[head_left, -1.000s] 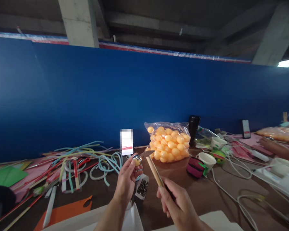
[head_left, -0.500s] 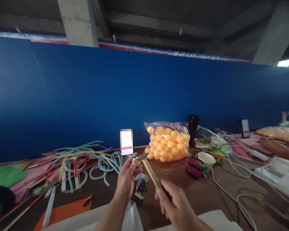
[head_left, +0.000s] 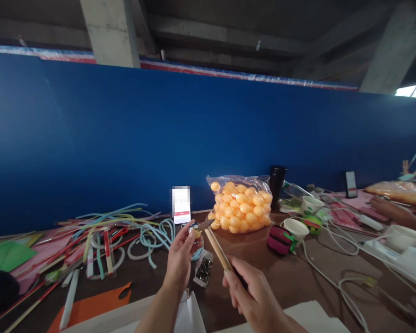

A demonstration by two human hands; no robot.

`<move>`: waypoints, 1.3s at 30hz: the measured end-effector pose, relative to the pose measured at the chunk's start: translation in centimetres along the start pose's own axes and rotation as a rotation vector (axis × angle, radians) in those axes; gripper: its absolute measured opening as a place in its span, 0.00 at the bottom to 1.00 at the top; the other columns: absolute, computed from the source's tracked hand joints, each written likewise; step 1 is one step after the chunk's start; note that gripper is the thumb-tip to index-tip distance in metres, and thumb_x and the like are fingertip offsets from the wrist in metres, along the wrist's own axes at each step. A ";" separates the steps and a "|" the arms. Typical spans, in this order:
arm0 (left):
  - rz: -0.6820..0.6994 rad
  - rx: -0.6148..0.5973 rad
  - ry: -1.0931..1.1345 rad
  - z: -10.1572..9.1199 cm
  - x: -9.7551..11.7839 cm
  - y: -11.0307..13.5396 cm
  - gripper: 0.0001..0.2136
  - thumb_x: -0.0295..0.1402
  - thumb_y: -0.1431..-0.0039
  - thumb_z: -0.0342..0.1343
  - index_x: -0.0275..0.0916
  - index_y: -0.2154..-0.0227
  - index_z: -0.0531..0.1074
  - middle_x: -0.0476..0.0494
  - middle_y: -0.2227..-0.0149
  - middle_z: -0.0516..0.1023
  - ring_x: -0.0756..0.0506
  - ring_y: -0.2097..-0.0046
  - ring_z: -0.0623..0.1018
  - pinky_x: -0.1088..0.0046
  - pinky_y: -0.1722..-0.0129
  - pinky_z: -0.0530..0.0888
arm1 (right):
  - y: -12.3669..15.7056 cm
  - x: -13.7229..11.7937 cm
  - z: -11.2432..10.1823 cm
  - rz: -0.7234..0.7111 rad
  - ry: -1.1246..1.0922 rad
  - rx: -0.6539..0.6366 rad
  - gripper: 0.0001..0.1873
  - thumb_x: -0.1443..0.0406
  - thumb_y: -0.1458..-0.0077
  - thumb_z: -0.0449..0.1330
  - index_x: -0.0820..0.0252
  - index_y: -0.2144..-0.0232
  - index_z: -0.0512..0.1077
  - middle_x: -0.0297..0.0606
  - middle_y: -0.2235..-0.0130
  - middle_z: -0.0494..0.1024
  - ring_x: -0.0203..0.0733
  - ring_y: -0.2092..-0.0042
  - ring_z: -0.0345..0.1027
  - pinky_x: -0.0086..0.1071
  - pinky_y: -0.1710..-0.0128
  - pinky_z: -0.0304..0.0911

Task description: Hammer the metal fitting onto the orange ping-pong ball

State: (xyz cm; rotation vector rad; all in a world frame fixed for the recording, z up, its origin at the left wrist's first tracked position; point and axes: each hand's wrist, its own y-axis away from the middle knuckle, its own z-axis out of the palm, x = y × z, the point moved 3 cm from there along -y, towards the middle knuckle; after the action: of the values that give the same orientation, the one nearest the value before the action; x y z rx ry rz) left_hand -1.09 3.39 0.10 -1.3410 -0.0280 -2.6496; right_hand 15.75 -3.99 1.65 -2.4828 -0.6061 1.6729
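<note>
My left hand (head_left: 180, 259) is raised over the brown table (head_left: 263, 268) and pinches a small ball (head_left: 195, 228), silvery on top and orange below, between its fingertips. My right hand (head_left: 253, 296) is closed round the wooden handle of a brush (head_left: 217, 249). The brush's dark tip touches the ball from the right. Just under the two hands lies a small clear packet of metal bits (head_left: 204, 270). A clear bag of orange balls (head_left: 241, 206) stands behind them.
Coloured tubes and sticks (head_left: 104, 231) litter the table's left side, with orange paper (head_left: 93, 303) near me. A phone (head_left: 180, 205) leans on the blue wall (head_left: 159, 138). Right of the bag: a black tumbler (head_left: 277, 183), paper cups (head_left: 297, 228), a pink pouch (head_left: 279, 239), white cables (head_left: 336, 273). Another person's arm (head_left: 395, 212) rests at far right.
The brush tip has dropped slightly and moved left, from just beside the ball to touching it. My left hand still holds the ball in about the same place.
</note>
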 end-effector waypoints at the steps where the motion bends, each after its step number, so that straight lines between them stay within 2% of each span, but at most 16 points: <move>1: 0.001 -0.002 -0.001 0.0 0.0 0.0 0.23 0.36 0.52 0.66 0.40 0.51 0.74 0.42 0.61 0.79 0.50 0.66 0.77 0.74 0.65 0.73 | 0.0 -0.1 0.0 0.002 0.006 -0.010 0.14 0.57 0.34 0.48 0.58 0.66 0.66 0.31 0.73 0.68 0.31 0.80 0.61 0.21 0.83 0.57; 12: 0.008 0.021 -0.033 0.0 0.0 -0.2 0.25 0.38 0.54 0.67 0.38 0.51 0.74 0.41 0.60 0.79 0.49 0.65 0.77 0.72 0.64 0.73 | 0.0 0.5 0.3 0.007 0.015 -0.009 0.14 0.56 0.34 0.48 0.57 0.68 0.65 0.31 0.73 0.68 0.30 0.80 0.59 0.21 0.84 0.54; 15: 0.011 0.034 -0.039 0.0 0.0 -0.2 0.25 0.38 0.54 0.67 0.39 0.51 0.74 0.41 0.61 0.79 0.50 0.67 0.77 0.72 0.65 0.73 | 0.0 0.6 0.3 -0.002 0.004 0.009 0.13 0.56 0.34 0.48 0.57 0.66 0.65 0.31 0.72 0.69 0.31 0.79 0.61 0.21 0.83 0.57; 23: 0.011 0.033 -0.048 0.0 -0.1 -0.1 0.25 0.38 0.53 0.67 0.39 0.51 0.74 0.43 0.62 0.77 0.50 0.66 0.77 0.72 0.65 0.73 | 0.0 0.5 0.1 -0.008 -0.004 0.054 0.14 0.56 0.34 0.48 0.57 0.68 0.65 0.32 0.73 0.70 0.31 0.80 0.61 0.22 0.83 0.57; 28: 0.014 0.026 -0.058 0.0 0.0 -0.1 0.25 0.39 0.53 0.66 0.40 0.51 0.74 0.42 0.59 0.77 0.50 0.66 0.76 0.73 0.65 0.73 | 0.0 0.8 0.4 -0.002 0.013 0.004 0.13 0.56 0.34 0.49 0.57 0.66 0.66 0.32 0.72 0.70 0.31 0.79 0.62 0.22 0.83 0.56; 33: 0.020 0.023 -0.065 0.1 0.1 0.0 0.25 0.38 0.53 0.66 0.39 0.50 0.73 0.43 0.61 0.77 0.49 0.65 0.77 0.72 0.64 0.73 | 0.1 0.0 0.0 -0.037 -0.015 0.073 0.16 0.55 0.34 0.48 0.58 0.68 0.66 0.31 0.74 0.69 0.31 0.81 0.59 0.23 0.82 0.56; 36: 0.024 0.007 -0.066 0.1 0.1 0.0 0.24 0.38 0.51 0.65 0.40 0.50 0.73 0.43 0.61 0.77 0.49 0.64 0.77 0.72 0.62 0.73 | 0.2 -0.4 -0.1 -0.042 -0.013 0.052 0.17 0.55 0.34 0.48 0.58 0.69 0.66 0.29 0.78 0.66 0.31 0.81 0.59 0.23 0.82 0.57; 39: 0.034 0.002 -0.068 0.1 0.0 0.0 0.24 0.38 0.51 0.65 0.40 0.50 0.73 0.42 0.59 0.77 0.49 0.63 0.77 0.72 0.62 0.73 | 0.2 -0.3 0.0 -0.034 -0.019 0.049 0.17 0.55 0.35 0.48 0.58 0.69 0.66 0.31 0.76 0.67 0.32 0.80 0.60 0.23 0.82 0.57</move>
State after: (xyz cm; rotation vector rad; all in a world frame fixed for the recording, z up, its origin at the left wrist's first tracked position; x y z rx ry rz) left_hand -1.02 3.39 0.20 -1.4174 -0.0160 -2.5754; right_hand 15.70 -4.30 1.81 -2.4119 -0.5989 1.6807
